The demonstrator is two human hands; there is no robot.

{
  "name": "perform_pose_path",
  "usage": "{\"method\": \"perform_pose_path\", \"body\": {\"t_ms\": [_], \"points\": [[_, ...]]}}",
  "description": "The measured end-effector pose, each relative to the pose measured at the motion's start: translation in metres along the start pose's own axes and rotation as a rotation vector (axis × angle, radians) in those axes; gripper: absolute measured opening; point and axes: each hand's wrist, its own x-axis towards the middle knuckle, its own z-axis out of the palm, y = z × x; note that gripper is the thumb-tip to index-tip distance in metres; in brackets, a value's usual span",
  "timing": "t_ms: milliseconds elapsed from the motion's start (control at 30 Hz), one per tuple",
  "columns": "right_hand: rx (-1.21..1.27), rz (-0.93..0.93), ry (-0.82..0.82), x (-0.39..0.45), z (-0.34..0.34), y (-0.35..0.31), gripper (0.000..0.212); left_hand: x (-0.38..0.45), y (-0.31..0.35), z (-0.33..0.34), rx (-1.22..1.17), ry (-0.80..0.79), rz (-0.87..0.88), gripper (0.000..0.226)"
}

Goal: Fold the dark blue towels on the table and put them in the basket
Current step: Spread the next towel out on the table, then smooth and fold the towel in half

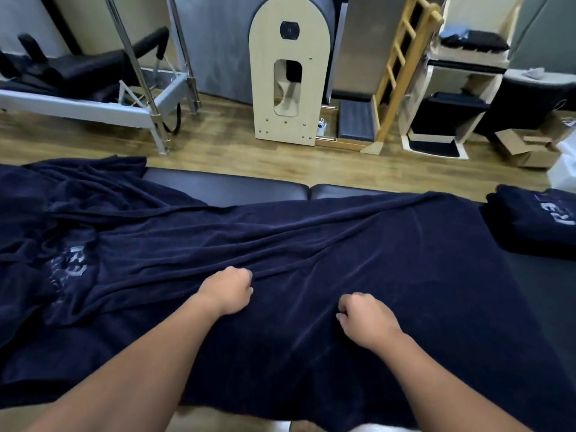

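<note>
**Now: spreading a towel before the fold**

Padded black desk [224,188] carries all. Dark blue towel [343,244] lies wrinkled across it; folded towel [536,219] at right edge. Left hand [229,289] pinches a ridge, right hand [363,318] curled on cloth, likely smoothing. No basket visible.

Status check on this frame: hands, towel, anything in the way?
Left hand and right hand both pinching the spread towel. Towel unfolded, creased. Folded towel at right; crumpled pile at left. Basket not in view.
</note>
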Motion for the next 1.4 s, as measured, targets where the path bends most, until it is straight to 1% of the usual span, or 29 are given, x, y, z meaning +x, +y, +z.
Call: {"method": "perform_pose_path", "body": {"t_ms": [100, 300, 367, 467, 500, 567, 600, 667, 700, 733, 800, 833, 867, 933, 967, 1033, 1067, 1100, 1133, 1200, 1233, 1300, 1400], "points": [[0.056, -0.019, 0.050, 0.050, -0.017, 0.006, 0.017, 0.037, 0.005, -0.015, -0.034, 0.034, -0.070, 0.017], [0.160, -0.038, 0.089, 0.137, -0.046, 0.011, 0.023, 0.096, 0.010, -0.031, -0.150, 0.105, -0.149, 0.015], [0.194, -0.034, 0.102, 0.163, -0.054, 0.013, 0.024, 0.115, 0.008, -0.037, -0.227, 0.138, -0.187, 0.017], [0.205, -0.025, 0.171, 0.201, -0.065, 0.015, 0.024, 0.141, 0.003, -0.048, -0.276, 0.158, -0.292, 0.050], [0.216, -0.010, 0.184, 0.213, -0.070, 0.015, 0.026, 0.149, 0.000, -0.051, -0.273, 0.148, -0.331, 0.057], [0.195, 0.034, 0.148, 0.240, -0.078, 0.014, 0.034, 0.171, -0.009, -0.057, -0.293, 0.095, -0.408, 0.061], [0.153, 0.052, 0.112, 0.251, -0.082, 0.014, 0.042, 0.181, -0.013, -0.059, -0.299, 0.055, -0.429, 0.057], [0.071, 0.104, 0.031, 0.268, -0.087, 0.014, 0.057, 0.197, -0.019, -0.068, -0.284, 0.030, -0.413, 0.032], [0.039, 0.133, -0.006, 0.275, -0.088, 0.014, 0.057, 0.205, -0.022, -0.072, -0.278, 0.041, -0.399, 0.018], [0.016, 0.160, -0.026, 0.281, -0.087, 0.015, 0.049, 0.213, -0.026, -0.075, -0.269, 0.044, -0.390, 0.009], [-0.005, 0.195, -0.027, 0.292, -0.090, 0.014, 0.024, 0.229, -0.034, -0.083, -0.251, 0.031, -0.381, 0.012], [-0.006, 0.201, -0.029, 0.295, -0.093, 0.013, 0.013, 0.239, -0.036, -0.088, -0.252, 0.053, -0.377, 0.013], [-0.005, 0.205, -0.037, 0.300, -0.097, 0.012, 0.008, 0.252, -0.039, -0.094, -0.253, 0.108, -0.368, 0.013], [0.015, 0.251, -0.033, 0.311, -0.105, 0.011, 0.004, 0.280, -0.042, -0.110, -0.263, 0.238, -0.340, 0.013], [0.043, 0.289, 0.005, 0.317, -0.110, 0.010, 0.005, 0.293, -0.040, -0.121, -0.279, 0.288, -0.314, 0.012], [0.156, 0.334, 0.163, 0.331, -0.117, 0.012, 0.013, 0.315, -0.034, -0.141, -0.346, 0.359, -0.259, 0.008], [0.237, 0.320, 0.231, 0.337, -0.119, 0.012, 0.019, 0.324, -0.031, -0.146, -0.382, 0.354, -0.237, 0.009], [0.297, 0.286, 0.253, 0.342, -0.120, 0.011, 0.027, 0.329, -0.026, -0.148, -0.396, 0.308, -0.212, 0.019], [0.310, 0.252, 0.226, 0.344, -0.120, 0.009, 0.035, 0.331, -0.021, -0.146, -0.376, 0.226, -0.177, 0.033], [0.234, 0.227, 0.115, 0.337, -0.112, 0.006, 0.043, 0.323, -0.006, -0.131, -0.238, 0.048, -0.113, 0.059], [0.179, 0.220, 0.074, 0.329, -0.103, 0.004, 0.045, 0.315, 0.006, -0.121, -0.142, -0.010, -0.067, 0.068], [0.105, 0.181, 0.060, 0.305, -0.084, 0.004, 0.049, 0.294, 0.038, -0.097, 0.016, -0.046, 0.060, 0.084], [0.105, 0.160, 0.080, 0.266, -0.058, 0.013, 0.055, 0.261, 0.096, -0.064, 0.082, -0.119, 0.195, 0.104]]}}
